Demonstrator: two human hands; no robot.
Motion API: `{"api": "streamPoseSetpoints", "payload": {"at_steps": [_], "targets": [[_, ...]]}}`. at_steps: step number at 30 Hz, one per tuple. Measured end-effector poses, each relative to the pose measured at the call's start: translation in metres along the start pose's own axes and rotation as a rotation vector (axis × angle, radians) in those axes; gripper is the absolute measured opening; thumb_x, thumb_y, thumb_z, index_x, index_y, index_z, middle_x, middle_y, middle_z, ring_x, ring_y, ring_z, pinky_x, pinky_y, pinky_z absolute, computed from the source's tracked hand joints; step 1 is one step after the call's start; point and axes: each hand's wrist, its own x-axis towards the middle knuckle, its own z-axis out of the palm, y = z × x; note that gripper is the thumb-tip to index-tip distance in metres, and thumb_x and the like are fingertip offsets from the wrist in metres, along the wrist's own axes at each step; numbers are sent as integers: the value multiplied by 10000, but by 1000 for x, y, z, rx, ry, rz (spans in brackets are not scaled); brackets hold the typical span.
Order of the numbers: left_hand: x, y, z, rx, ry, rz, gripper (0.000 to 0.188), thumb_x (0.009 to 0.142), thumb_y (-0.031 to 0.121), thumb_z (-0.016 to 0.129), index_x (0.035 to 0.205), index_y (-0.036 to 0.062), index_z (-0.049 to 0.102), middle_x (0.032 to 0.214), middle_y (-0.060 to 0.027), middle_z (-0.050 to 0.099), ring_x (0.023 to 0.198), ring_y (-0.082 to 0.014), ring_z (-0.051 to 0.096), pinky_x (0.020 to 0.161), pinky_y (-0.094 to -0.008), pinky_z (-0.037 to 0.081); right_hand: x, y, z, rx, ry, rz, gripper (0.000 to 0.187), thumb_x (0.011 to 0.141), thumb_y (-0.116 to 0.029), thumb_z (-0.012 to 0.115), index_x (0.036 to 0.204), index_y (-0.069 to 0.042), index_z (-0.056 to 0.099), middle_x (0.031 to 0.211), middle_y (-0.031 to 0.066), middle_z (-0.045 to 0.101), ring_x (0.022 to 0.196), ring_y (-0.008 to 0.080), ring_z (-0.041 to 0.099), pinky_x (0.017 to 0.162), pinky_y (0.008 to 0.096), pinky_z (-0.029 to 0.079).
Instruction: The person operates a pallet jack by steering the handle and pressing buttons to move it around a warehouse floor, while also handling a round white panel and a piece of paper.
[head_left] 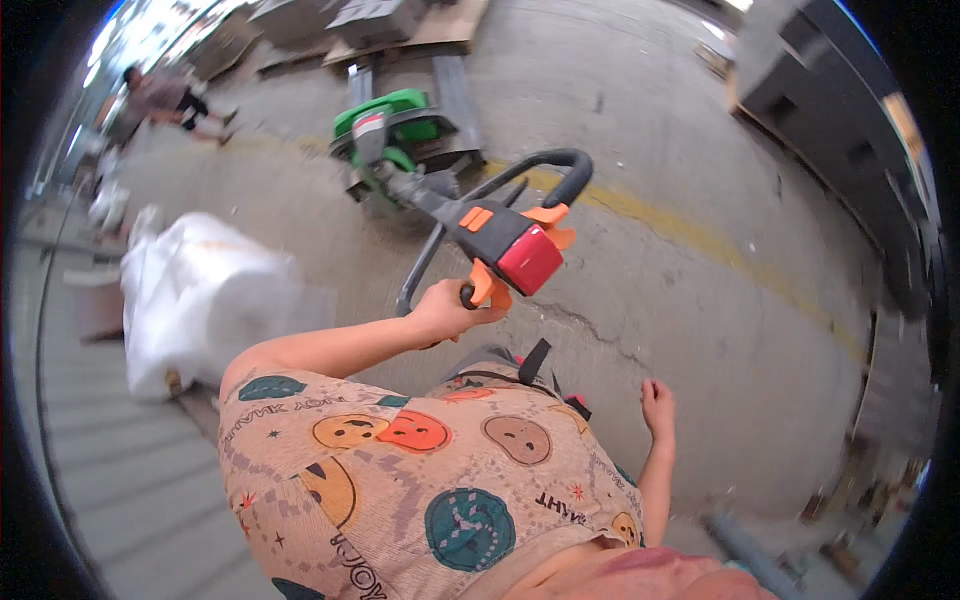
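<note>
My left hand point(447, 312) is wrapped round the black grip of the tiller handle point(570, 180), close beside one of its orange thumb levers. The handle has a black looped frame and a red end block. It belongs to a green electric pallet truck point(405, 120), which stands ahead and to the left, with its grey forks pointing away from me. My right hand point(657, 408) hangs at my right side, away from the truck, with its fingers curled in and nothing visible in them.
Large white wrapped rolls point(200, 300) stand at my left. Cartons point(375, 22) sit on flat boards beyond the forks. Dark grey stacked boxes point(830, 110) stand at the far right. A yellow line point(680, 237) crosses the concrete floor. Another person point(170, 98) is at the far left.
</note>
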Motion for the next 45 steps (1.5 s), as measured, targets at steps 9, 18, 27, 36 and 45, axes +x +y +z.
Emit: {"api": "streamPoseSetpoints", "payload": {"at_steps": [9, 18, 27, 36, 45], "targets": [[16, -54, -82, 193, 148, -57, 514, 644, 474, 785, 865, 45, 609, 676, -47, 601, 527, -147, 587, 502, -281, 475, 123, -323, -1, 9, 227, -1183, 235, 817, -67, 633, 1046, -60, 582, 1113, 123, 570, 1042, 318, 523, 877, 382, 436], [37, -42, -212, 116, 157, -239, 524, 605, 456, 800, 942, 85, 649, 755, -57, 634, 658, -166, 611, 606, -302, 477, 216, -556, 56, -210, -237, -1740, 419, 752, -351, 711, 1029, -61, 588, 986, 129, 605, 990, 324, 529, 842, 402, 446], [50, -12, -337, 245, 144, -80, 596, 600, 516, 776, 978, 76, 640, 860, -146, 654, 815, -304, 622, 702, -361, 468, 228, -691, 81, -478, -512, -1709, 596, 636, -623, 684, 820, -68, 566, 750, 97, 567, 731, 295, 563, 657, 393, 434], [12, -42, -366, 302, 102, 69, 618, 674, 595, 676, 936, 43, 586, 770, -178, 640, 757, -370, 623, 660, -436, 478, 188, -721, 123, -578, -573, -1733, 547, 681, -608, 649, 723, -75, 532, 686, 77, 527, 636, 289, 547, 570, 386, 437], [-61, -119, -329, 195, 71, 6, 582, 677, 568, 685, 929, 52, 591, 783, -181, 642, 772, -357, 628, 665, -425, 481, 100, -681, 165, -497, -658, -1780, 519, 706, -593, 633, 708, -82, 538, 651, 78, 529, 622, 282, 556, 553, 379, 436]]}}
